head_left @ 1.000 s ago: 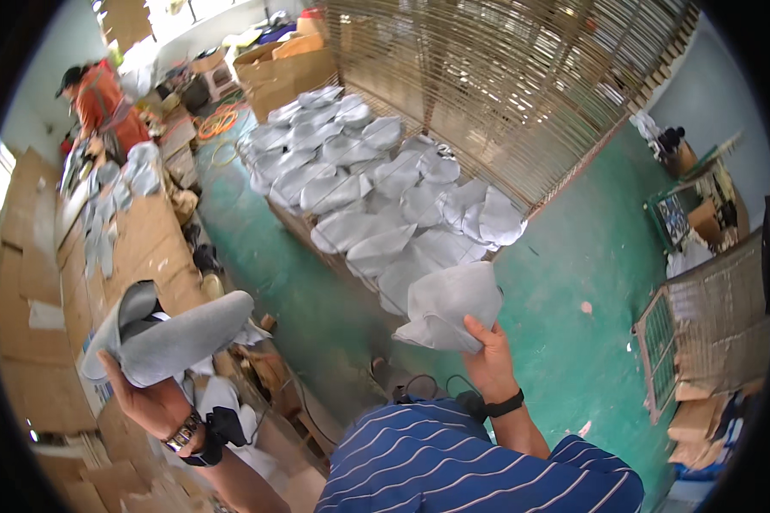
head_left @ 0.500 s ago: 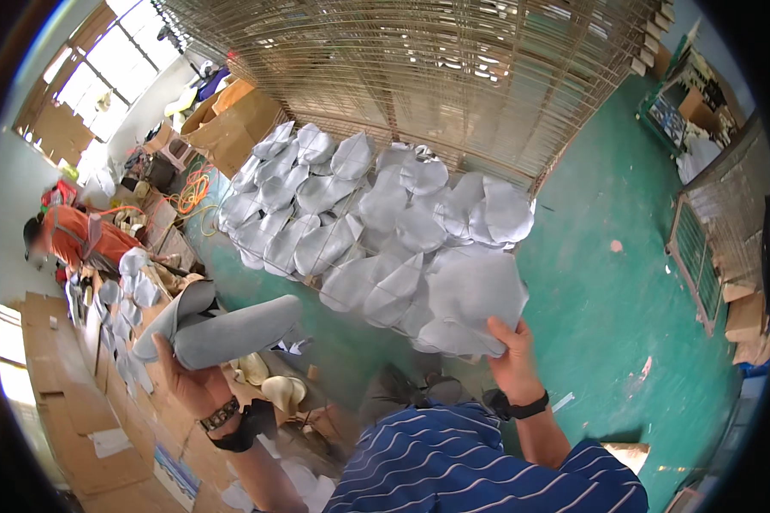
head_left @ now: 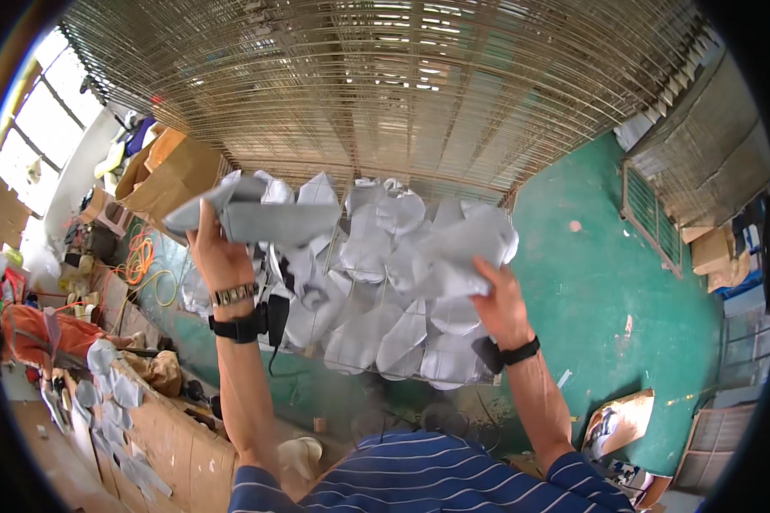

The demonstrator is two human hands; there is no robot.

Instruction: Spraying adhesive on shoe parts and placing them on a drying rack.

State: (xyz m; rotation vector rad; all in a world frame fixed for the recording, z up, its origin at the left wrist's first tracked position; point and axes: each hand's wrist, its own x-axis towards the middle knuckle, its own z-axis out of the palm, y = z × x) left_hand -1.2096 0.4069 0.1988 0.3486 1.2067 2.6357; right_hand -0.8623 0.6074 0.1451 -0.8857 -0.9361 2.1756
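My left hand [head_left: 218,256] is raised and grips a grey curved shoe-shaped piece [head_left: 265,221] held sideways. My right hand [head_left: 498,303] grips another pale grey flat piece [head_left: 470,248] by its lower edge. Both pieces hang just over a low wire rack [head_left: 351,363] covered with many similar grey pieces [head_left: 376,291] laid in rows. Each wrist wears a black band, and the left one also a metal bracelet.
Stacked wire grid racks [head_left: 385,85] fill the back. The floor [head_left: 590,274] is green. Cardboard boxes [head_left: 167,179] stand at the left, with an orange cable beside them. A person in orange [head_left: 34,333] is low on the left by a bench with more grey pieces.
The view has swung toward the rack. Both hands have risen and moved closer together over the rows of grey pieces, each still holding its piece.
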